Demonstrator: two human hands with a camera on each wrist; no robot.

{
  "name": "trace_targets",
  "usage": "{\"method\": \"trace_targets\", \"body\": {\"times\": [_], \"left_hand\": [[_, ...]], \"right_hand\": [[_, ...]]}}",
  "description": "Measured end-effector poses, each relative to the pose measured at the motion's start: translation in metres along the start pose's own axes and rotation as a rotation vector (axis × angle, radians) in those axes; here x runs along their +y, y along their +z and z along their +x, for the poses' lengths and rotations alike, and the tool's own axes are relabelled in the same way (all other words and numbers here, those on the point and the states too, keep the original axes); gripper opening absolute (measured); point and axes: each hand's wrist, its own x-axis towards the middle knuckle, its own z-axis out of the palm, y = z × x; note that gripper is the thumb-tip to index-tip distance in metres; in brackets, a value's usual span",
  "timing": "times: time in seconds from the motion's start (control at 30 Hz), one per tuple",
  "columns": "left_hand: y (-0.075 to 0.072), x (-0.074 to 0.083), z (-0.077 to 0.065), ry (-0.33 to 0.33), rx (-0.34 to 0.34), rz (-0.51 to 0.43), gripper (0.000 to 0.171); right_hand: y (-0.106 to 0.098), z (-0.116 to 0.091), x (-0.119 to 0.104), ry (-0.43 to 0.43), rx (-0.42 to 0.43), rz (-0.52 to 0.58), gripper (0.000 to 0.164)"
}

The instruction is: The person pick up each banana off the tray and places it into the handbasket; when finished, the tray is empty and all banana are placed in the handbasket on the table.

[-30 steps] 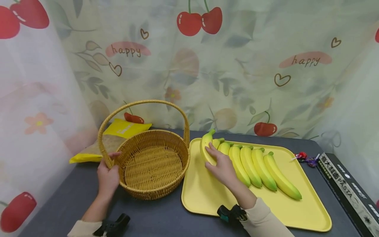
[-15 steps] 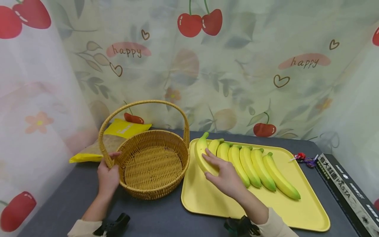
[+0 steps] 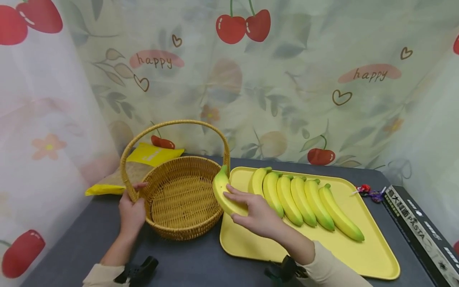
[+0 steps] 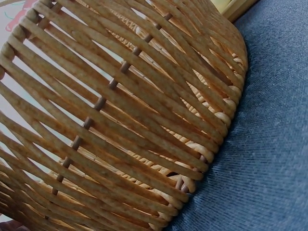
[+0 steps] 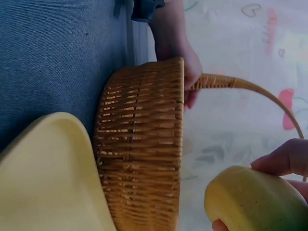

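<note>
A banana (image 3: pixel 223 192) is held between the thumb and fingers of my right hand (image 3: pixel 256 213), over the right rim of the wicker basket (image 3: pixel 184 203). In the right wrist view the near end of the same banana (image 5: pixel 250 197) shows close, with fingertips on it. My left hand (image 3: pixel 132 209) grips the basket at the left foot of its arched handle. Nothing lies inside the basket. Several more bananas (image 3: pixel 289 201) lie side by side on a yellow tray (image 3: pixel 247 243) to the right. The left wrist view is filled by the basket's woven side (image 4: pixel 120 110).
Behind the basket lies a yellow and brown bag (image 3: pixel 152 155). Wrapped lollipops (image 3: pixel 373 194) and a long black pasta box (image 3: pixel 419 227) are right of the tray. A printed curtain (image 3: pixel 244 99) hangs behind the dark cloth-covered table (image 3: pixel 201 263).
My right hand has lifted the leftmost banana off the tray and carried it left to the basket's rim. The left hand has stayed on the handle.
</note>
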Motion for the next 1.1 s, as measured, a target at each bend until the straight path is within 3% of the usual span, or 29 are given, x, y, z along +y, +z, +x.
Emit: {"method": "trace_targets", "body": {"times": [0.23,0.6,0.87,1.1], "left_hand": [[-0.002,-0.001,-0.001,-0.008,-0.009,-0.008,0.042],[-0.002,-0.002,0.001,0.007,-0.013,-0.020,0.041],[-0.002,0.000,0.001,0.015,-0.012,-0.031,0.041],[-0.003,0.000,0.001,0.001,-0.026,-0.036,0.042]], "right_hand": [[-0.002,0.025,-0.010,-0.008,-0.149,0.045,0.051],[0.005,0.078,-0.020,-0.020,-0.313,-0.018,0.052],[0.019,0.115,-0.025,0.025,-0.393,-0.069,0.048],[0.036,0.143,-0.024,0.099,-0.425,-0.021,0.046]]}}
